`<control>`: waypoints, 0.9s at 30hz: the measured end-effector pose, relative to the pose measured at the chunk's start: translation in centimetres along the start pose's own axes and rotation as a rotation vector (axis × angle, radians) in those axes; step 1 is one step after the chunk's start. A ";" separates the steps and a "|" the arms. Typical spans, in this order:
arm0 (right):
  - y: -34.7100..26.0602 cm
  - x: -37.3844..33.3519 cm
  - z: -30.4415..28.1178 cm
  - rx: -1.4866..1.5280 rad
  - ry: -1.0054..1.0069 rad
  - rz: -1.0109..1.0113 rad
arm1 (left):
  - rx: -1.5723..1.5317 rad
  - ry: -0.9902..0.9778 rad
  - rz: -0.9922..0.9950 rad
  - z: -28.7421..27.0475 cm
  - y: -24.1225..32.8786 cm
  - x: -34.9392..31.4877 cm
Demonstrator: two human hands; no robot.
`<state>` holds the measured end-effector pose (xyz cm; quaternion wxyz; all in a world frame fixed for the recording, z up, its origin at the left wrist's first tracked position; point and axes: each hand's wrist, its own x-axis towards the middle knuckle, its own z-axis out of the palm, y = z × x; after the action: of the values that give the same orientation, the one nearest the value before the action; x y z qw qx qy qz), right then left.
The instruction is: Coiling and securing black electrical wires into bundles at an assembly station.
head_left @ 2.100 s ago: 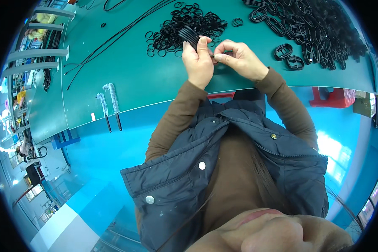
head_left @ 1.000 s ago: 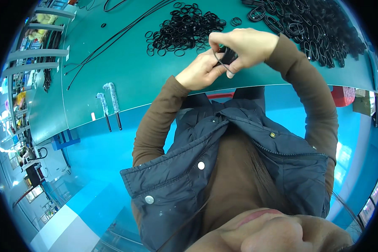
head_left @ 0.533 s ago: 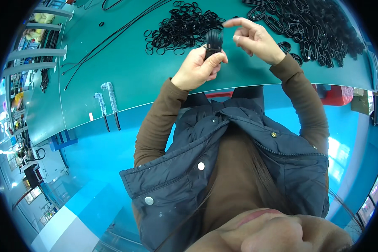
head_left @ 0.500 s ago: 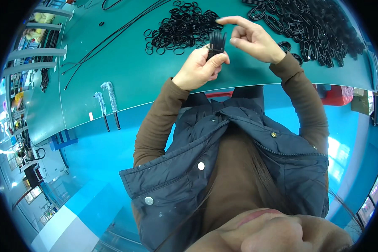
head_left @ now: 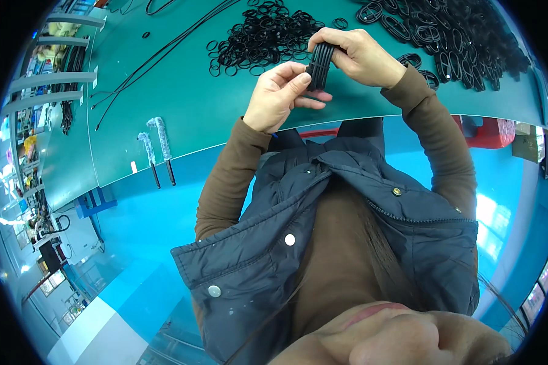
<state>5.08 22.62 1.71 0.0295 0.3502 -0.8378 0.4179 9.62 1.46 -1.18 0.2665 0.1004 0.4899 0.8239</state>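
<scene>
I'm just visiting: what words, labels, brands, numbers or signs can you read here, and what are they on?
None can be read.
Black coiled cable bundle, held in the left hand and right hand: no readable text.
Small pale strip near the edge of the green tabletop: too small to tell.
Anything farther off: too blurred or small.

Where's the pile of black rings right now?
In the head view, the pile lies at upper centre on the green table, just beyond the left hand.

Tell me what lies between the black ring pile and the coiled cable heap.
In the head view, loose black rings lie there, with the right hand, gripping a coiled black cable, just below them in the picture.
</scene>
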 end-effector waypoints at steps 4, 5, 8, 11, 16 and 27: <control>0.2 -0.1 0.4 0.006 0.051 0.013 | -0.122 0.044 0.029 0.4 -0.5 0.2; 0.3 -0.2 0.5 0.008 0.068 0.016 | -0.162 0.060 0.039 0.5 -0.7 0.2; 0.0 -0.3 0.6 0.010 0.086 0.051 | -0.094 0.076 0.069 0.6 -1.1 0.2; -0.1 -0.5 0.8 0.010 0.109 0.087 | -0.024 0.087 0.097 0.8 -1.7 0.2; 0.4 -1.0 1.3 0.015 0.163 0.147 | 0.798 0.244 0.455 2.4 -3.1 -0.4; 1.2 -2.7 1.2 0.791 0.209 0.500 | 1.134 0.444 0.667 5.1 -2.9 1.5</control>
<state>6.65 23.73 -0.77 -0.1232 0.0782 -0.6657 0.7318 11.56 7.21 -1.27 -0.2012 0.1983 0.8308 0.4795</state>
